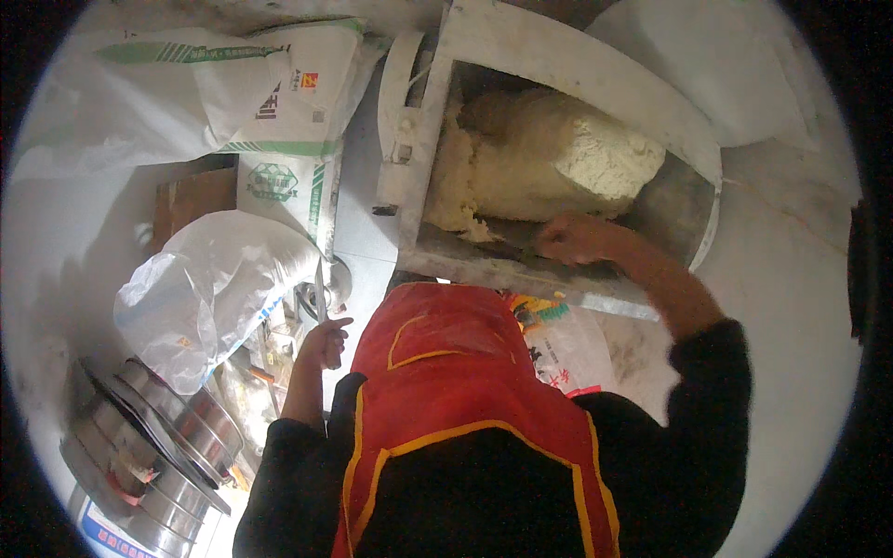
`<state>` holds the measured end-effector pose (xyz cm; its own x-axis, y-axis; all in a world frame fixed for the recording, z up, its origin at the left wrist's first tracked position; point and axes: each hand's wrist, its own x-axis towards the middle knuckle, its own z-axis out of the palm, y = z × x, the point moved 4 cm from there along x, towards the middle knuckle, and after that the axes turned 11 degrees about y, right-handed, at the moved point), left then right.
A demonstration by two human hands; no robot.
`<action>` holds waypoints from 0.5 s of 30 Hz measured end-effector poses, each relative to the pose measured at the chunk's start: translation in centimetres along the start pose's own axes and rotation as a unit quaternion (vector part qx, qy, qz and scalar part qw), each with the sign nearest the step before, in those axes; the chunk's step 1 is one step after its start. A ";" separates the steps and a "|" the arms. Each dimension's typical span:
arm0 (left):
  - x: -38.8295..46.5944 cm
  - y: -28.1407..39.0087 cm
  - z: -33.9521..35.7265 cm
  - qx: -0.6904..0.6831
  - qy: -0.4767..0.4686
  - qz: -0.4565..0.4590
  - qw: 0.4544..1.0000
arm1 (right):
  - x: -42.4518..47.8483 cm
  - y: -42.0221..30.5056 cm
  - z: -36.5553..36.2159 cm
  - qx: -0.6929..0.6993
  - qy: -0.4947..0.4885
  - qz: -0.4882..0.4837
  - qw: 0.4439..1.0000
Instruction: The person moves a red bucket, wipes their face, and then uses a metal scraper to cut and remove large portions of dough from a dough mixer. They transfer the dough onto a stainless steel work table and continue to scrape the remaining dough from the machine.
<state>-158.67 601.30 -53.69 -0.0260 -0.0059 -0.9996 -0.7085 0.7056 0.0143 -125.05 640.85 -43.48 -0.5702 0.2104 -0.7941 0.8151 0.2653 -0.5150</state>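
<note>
My right hand [575, 240] reaches into the trough [481, 268] of a dough mixer, just in front of a large mass of dough [516, 167]. Its fingers are curled and slightly blurred; whether they pinch anything is hidden. The dough has a rough, pale torn face [610, 160] at the right and a ragged scrap [478, 230] hanging at the lower left. My left hand [326, 345] is out to the left of the red apron [446, 349], fingers bent around the base of a narrow metal blade [321, 289] that points away from me.
White printed sacks [293, 91] are stacked at the upper left, above a cardboard box [195, 199]. A plastic bag [223, 279] bulges beside my left hand. Steel basins [167, 446] stand lower left. Another printed sack [568, 349] lies below the mixer's near edge.
</note>
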 end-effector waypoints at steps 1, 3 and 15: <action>0.3 0.1 -0.1 -0.002 -0.006 -0.002 1.000 | 3.9 1.3 2.5 0.073 0.098 -0.067 0.990; 0.4 -0.2 0.1 -0.016 -0.015 -0.005 1.000 | 5.6 -2.9 1.3 0.069 0.114 -0.142 0.981; -0.5 0.8 2.8 0.008 -0.012 0.000 1.000 | 3.1 6.4 3.9 -0.346 0.095 -0.331 0.873</action>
<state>-157.25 603.82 -53.28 -0.0082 0.0103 -0.9999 -0.6975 0.7165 0.0131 -121.20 639.53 -50.49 -0.9533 -0.0692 -0.2941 0.0814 0.8785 -0.4708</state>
